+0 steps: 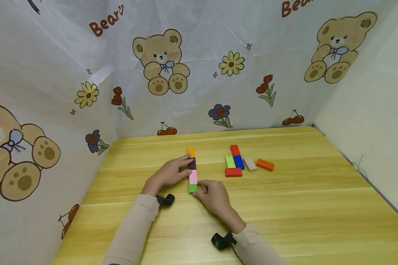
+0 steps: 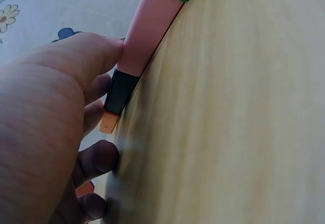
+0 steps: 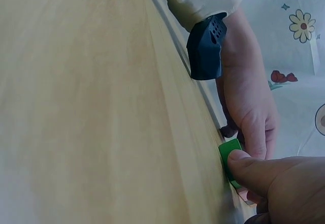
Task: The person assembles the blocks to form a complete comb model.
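Observation:
A straight row of blocks runs away from the person: a green block (image 1: 193, 188) nearest, then a pink block (image 1: 193, 177), a dark brown block (image 1: 192, 164) and a yellow-orange block (image 1: 191, 151) at the far end. From the left side, my left hand (image 1: 171, 170) touches the row, its thumb against the pink block and fingertips by the dark one. My right hand (image 1: 215, 197) pinches the green block, with the thumb at its near end and the index finger along its right side. In the right wrist view, that thumb overlaps the green block (image 3: 229, 150).
Right of the row lies a group with a red block (image 1: 235, 150), a blue block (image 1: 239, 162), a light green block (image 1: 230, 162) and another red block (image 1: 233, 172). Beside them are a beige block (image 1: 250, 164) and an orange block (image 1: 265, 165). A bear-print cloth hangs behind the wooden table (image 1: 302, 206).

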A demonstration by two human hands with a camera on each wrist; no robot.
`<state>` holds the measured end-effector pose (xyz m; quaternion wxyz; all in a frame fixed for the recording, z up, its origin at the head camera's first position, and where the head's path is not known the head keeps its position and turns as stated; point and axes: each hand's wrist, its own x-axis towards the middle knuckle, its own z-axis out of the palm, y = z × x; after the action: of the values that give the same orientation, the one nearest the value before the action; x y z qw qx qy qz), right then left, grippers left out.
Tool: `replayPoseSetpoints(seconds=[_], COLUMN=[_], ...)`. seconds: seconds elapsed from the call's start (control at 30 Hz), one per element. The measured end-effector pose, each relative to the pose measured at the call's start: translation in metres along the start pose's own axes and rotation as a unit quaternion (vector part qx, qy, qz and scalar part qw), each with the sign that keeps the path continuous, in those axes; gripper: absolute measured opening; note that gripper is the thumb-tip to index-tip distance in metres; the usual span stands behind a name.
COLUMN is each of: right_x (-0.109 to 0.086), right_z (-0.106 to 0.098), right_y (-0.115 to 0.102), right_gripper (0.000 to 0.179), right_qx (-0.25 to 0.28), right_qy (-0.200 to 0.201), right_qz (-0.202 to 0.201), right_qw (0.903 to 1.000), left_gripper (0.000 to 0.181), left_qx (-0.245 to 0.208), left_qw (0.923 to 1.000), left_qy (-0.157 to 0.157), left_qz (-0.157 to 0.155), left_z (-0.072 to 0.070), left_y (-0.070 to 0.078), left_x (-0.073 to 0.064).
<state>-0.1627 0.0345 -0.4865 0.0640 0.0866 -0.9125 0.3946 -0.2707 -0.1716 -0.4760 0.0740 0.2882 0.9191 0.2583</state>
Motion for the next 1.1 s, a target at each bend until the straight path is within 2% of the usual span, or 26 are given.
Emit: replayPoseSetpoints(seconds=[0.2,0.4,0.53,0.73,0.87,1.0,1.1], right_x=[0.001,0.000,0.000,0.002,0.003,0.004,0.005], right_z=[0.002,-0.002,-0.007,-0.018,-0.030,-0.040,-0.044], right_y=[-0.001,-0.003,-0.007,-0.011,-0.008,-0.002,0.004], right_gripper=[0.040,0.045,0.047,0.042,0.041,0.043,0.044], right_qx=[-0.010,0.003,0.015,0.025,0.047,0.068,0.069], right_qy=[0.002,-0.003,0.016,0.080,0.131,0.197,0.254], right_qz=[-0.003,-0.007,-0.014,-0.050,-0.052,-0.050,-0.055], right_qw=[0.9999,1.0000,0.9996,0.9952,0.9889,0.9768,0.9632], left_gripper=[0.053,0.053,0.053,0.054,0.054,0.055,0.055], left_qx=[-0.005,-0.002,-0.009,-0.009,-0.009,-0.009,-0.006], left_qw=[1.0000,1.0000,0.9999,0.9999,0.9999,1.0000,1.0000], left_qy=[0.007,0.008,0.008,0.009,0.004,0.000,-0.004], left_qz=[0.002,0.000,0.001,0.010,0.005,0.000,-0.003], left_z=[0.002,0.002,0.001,0.002,0.003,0.002,0.002], left_y=[-0.002,-0.001,0.000,-0.001,-0.001,-0.001,-0.001], left_x=[0.000,0.000,0.000,0.001,0.002,0.002,0.001])
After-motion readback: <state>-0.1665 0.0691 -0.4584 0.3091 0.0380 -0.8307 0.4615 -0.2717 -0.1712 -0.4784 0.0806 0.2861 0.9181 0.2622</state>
